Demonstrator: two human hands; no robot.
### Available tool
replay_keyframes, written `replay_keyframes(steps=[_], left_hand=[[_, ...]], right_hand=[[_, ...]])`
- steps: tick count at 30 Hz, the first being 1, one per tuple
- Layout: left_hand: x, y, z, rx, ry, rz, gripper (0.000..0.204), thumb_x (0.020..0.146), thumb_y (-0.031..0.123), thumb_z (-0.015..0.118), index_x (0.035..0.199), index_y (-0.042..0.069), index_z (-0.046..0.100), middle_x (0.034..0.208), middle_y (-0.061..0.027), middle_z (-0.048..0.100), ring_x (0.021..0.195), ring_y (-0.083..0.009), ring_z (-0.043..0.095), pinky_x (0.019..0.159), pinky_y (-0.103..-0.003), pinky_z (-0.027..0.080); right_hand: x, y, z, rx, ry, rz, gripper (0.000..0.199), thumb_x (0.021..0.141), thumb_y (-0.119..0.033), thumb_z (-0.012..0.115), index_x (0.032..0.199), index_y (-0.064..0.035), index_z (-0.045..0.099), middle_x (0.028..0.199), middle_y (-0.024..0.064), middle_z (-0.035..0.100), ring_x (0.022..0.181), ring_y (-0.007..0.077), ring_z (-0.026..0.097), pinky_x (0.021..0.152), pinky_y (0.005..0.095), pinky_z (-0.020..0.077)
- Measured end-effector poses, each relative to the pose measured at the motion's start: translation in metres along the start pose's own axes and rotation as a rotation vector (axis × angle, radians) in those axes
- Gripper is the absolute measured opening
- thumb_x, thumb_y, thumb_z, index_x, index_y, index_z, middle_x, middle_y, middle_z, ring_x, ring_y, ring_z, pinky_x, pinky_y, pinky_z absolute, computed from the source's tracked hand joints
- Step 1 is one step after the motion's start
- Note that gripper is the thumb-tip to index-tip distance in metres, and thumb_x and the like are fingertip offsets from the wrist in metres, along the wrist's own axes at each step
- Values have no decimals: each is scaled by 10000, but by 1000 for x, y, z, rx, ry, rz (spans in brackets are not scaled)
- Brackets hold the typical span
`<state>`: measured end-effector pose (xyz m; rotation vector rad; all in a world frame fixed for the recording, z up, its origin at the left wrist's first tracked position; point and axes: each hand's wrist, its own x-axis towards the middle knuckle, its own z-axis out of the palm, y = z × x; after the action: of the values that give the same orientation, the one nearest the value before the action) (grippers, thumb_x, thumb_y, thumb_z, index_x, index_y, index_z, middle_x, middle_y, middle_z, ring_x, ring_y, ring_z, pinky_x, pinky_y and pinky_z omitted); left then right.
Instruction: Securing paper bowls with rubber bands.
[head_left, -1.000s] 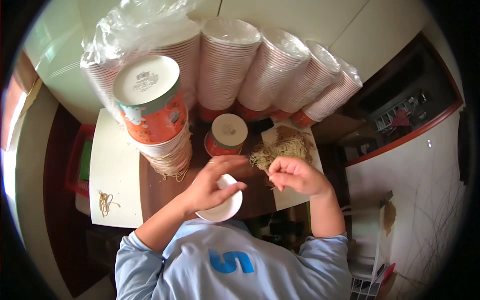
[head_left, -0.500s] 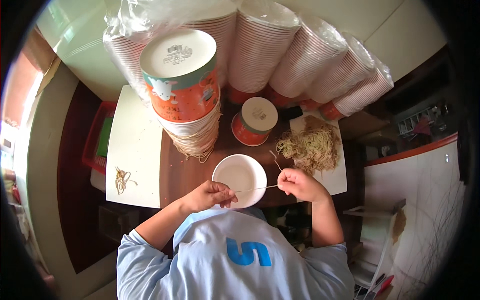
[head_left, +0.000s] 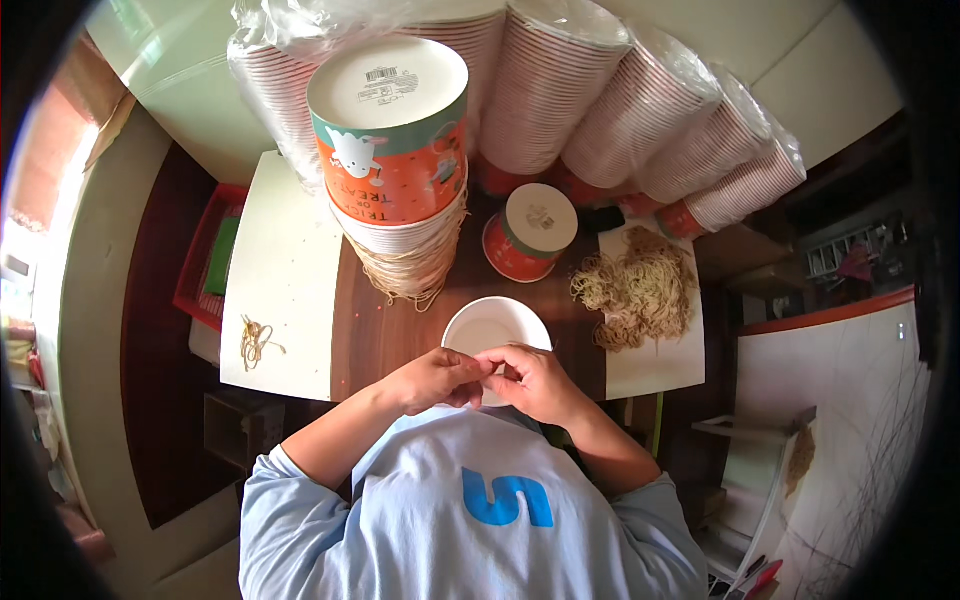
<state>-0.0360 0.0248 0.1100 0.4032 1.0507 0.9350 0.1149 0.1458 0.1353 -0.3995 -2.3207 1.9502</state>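
Note:
Over the near rim of a white paper tub [head_left: 497, 312], my left hand [head_left: 437, 381] and my right hand [head_left: 538, 383] meet, fingertips pinched together. Both are closed on the thin beige string that was stretched between them half a second ago; the fingers now hide it. The tub stands mouth up close to my body, its front side covered by the hands. Right of it lies a tangled heap of beige string [head_left: 640, 290]. To the left, a tall stack of upturned orange-and-green tubs [head_left: 395, 180] has strings draped around its lower rims.
A single upturned orange tub [head_left: 530, 235] sits beyond the white one. Several plastic-wrapped stacks of tubs [head_left: 550, 90] line the back. A small bunch of string [head_left: 257, 343] lies on the white board [head_left: 285, 270] at left. A red basket [head_left: 205, 255] stands further left.
My right hand has moved left to meet my left hand, so the string stretched between them is out of sight. My left hand has shifted slightly up and right, as has the whole view.

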Motion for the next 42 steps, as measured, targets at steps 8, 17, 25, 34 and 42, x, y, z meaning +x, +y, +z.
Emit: replay_keyframes(steps=[8, 17, 25, 34, 42], left_hand=[[-1, -2, -3, -301, -56, -62, 338, 970, 269, 435, 1029, -12, 612, 835, -101, 648, 662, -111, 552, 625, -223, 452], [-6, -3, 5, 26, 93, 70, 183, 908, 178, 581, 903, 11, 653, 785, -25, 646, 656, -67, 539, 613, -202, 458], [-1, -17, 9, 7, 156, 149, 144, 869, 147, 624, 898, 8, 648, 789, -29, 651, 701, -71, 574, 659, -204, 482], [19, -19, 45, -19, 255, 215, 109, 826, 80, 645, 883, -13, 643, 794, -30, 649, 719, -73, 583, 664, -210, 480], [49, -13, 88, 267, 462, 301, 128, 800, 96, 659, 848, -23, 649, 758, -48, 652, 706, -75, 588, 627, -230, 492]], right_hand=[[-6, 10, 4, -412, 232, -235, 116, 758, -6, 675, 859, -19, 618, 785, 84, 590, 677, 230, 605, 584, 308, 488], [-10, 12, -3, -460, 208, -357, 160, 718, 13, 699, 866, -27, 651, 789, 68, 592, 682, 211, 606, 585, 301, 496], [-13, 13, -7, -407, 179, -343, 171, 745, 0, 677, 905, -32, 628, 812, 74, 589, 687, 229, 607, 599, 317, 507], [-27, 30, -42, -506, 100, -491, 182, 732, 9, 656, 880, -49, 567, 800, 68, 538, 685, 234, 589, 600, 324, 497], [-41, 52, -81, -574, 132, -623, 209, 696, 25, 676, 867, -35, 572, 811, 82, 560, 702, 242, 592, 613, 336, 502]])
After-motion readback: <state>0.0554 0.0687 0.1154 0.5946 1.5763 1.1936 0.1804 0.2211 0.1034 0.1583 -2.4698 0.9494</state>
